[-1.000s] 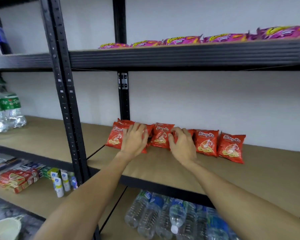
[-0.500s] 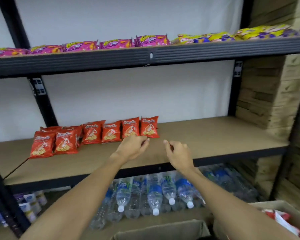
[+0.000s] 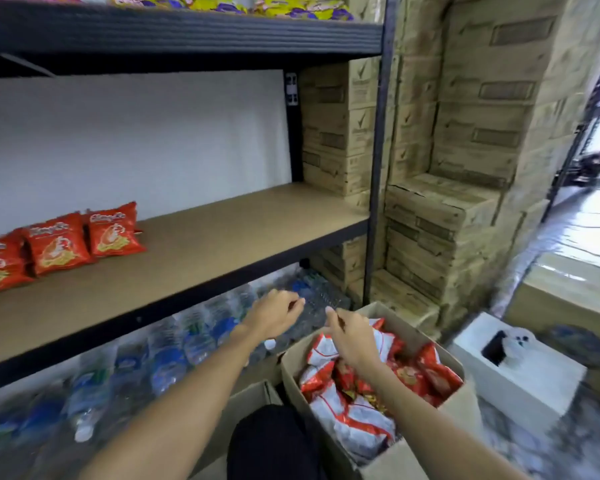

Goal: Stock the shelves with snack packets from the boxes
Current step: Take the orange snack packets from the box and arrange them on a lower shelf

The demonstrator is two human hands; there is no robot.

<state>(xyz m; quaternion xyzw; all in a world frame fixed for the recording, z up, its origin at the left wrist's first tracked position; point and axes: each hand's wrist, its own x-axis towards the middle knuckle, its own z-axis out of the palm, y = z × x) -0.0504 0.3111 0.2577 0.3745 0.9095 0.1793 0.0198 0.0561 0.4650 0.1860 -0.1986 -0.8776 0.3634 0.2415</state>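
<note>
An open cardboard box (image 3: 465, 403) on the floor at lower right holds several red and white snack packets (image 3: 357, 420). My right hand (image 3: 352, 336) hovers over the box's near-left corner, fingers loosely curled and holding nothing. My left hand (image 3: 274, 313) hangs empty just left of it, in front of the lower shelf. Red snack packets (image 3: 61, 245) stand in a row at the left of the middle shelf (image 3: 229, 233).
Water bottles (image 3: 174, 355) lie packed on the bottom shelf. Yellow packets (image 3: 222, 3) line the top shelf. Stacked cardboard cartons (image 3: 465, 140) fill the right. A white box (image 3: 520, 372) sits on the floor beyond the open box. A second open box (image 3: 253, 393) lies beside my knee.
Both hands left the red packets on the middle shelf and dropped down to the right, toward the open box. My view swung right and downward.
</note>
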